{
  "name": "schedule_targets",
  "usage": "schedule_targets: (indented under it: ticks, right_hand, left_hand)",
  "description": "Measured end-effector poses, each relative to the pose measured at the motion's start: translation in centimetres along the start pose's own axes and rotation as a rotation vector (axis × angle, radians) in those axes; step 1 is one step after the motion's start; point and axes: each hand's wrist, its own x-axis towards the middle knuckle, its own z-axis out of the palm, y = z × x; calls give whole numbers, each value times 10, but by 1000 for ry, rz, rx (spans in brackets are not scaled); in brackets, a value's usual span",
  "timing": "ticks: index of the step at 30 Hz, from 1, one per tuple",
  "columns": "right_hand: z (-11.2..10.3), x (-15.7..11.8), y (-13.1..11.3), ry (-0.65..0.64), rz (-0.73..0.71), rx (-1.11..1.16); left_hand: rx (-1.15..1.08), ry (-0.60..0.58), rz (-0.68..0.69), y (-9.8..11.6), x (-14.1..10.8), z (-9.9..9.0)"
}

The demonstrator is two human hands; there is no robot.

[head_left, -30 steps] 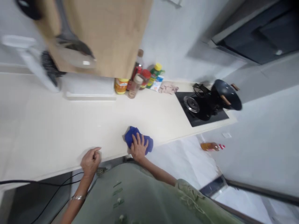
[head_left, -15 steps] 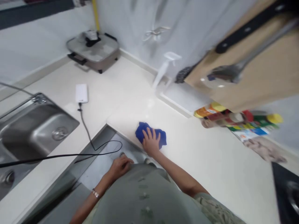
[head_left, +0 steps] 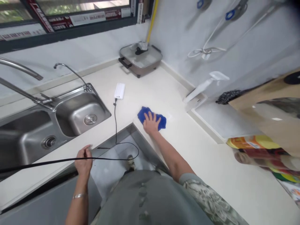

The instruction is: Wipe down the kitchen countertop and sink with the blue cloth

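Note:
A crumpled blue cloth (head_left: 162, 122) lies on the white countertop (head_left: 178, 143), near the counter's inner corner. My right hand (head_left: 151, 123) holds it down from above, palm down, with the fingers spread over the fabric. Part of the cloth is hidden beneath the hand. My left hand (head_left: 83, 159) is at the front edge of the counter by the sink, its fingers loosely bent and apart, with nothing visible in them. A black cable (head_left: 58, 160) passes in front of that hand.
A steel double sink (head_left: 61, 123) with taps is at left. A white power bank (head_left: 119, 91) trails a cable over the edge. An electric pan (head_left: 140, 61) stands in the far corner. A spray bottle (head_left: 201, 87), a wooden board (head_left: 269, 115) and sauce bottles (head_left: 255, 142) are at right.
The view has swung left, showing more of the sink and window. My right hand and the cloth have slid together toward the counter corner. My left hand has moved from my body to the sink-side edge.

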Motion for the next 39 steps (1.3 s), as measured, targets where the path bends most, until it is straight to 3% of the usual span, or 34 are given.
schedule_targets:
  ticks: [3, 7, 13, 17, 21, 26, 30, 35, 39]
  right_hand:
    - [-1, 9, -5, -7, 10, -17]
    - [8, -23, 9, 46, -135, -48]
    - [21, -101, 48, 75, -260, -105]
    - [23, -114, 58, 63, -254, -109]
    - [19, -83, 36, 81, -242, -106]
    - [11, -30, -24, 45, -405, -73]
    - [4, -3, -61, 7, -488, -36]
    - [-3, 22, -64, -69, -623, 32]
    - [-1, 59, -68, -30, -642, 70]
  left_hand:
    - [31, -28, 24, -16, 24, -5]
    - [64, -53, -94, -28, 40, -2]
    - [122, 9, -275, -16, 45, 7]
    - [120, 32, -418, -4, 51, 8]
    - [125, 22, -490, 2, 59, 12]
    - [205, 63, -462, -1, 63, 21]
    - [205, 65, -440, -2, 63, 21]
    - [214, 47, -469, 2, 66, 17]
    - [222, 25, -496, 6, 68, 15]
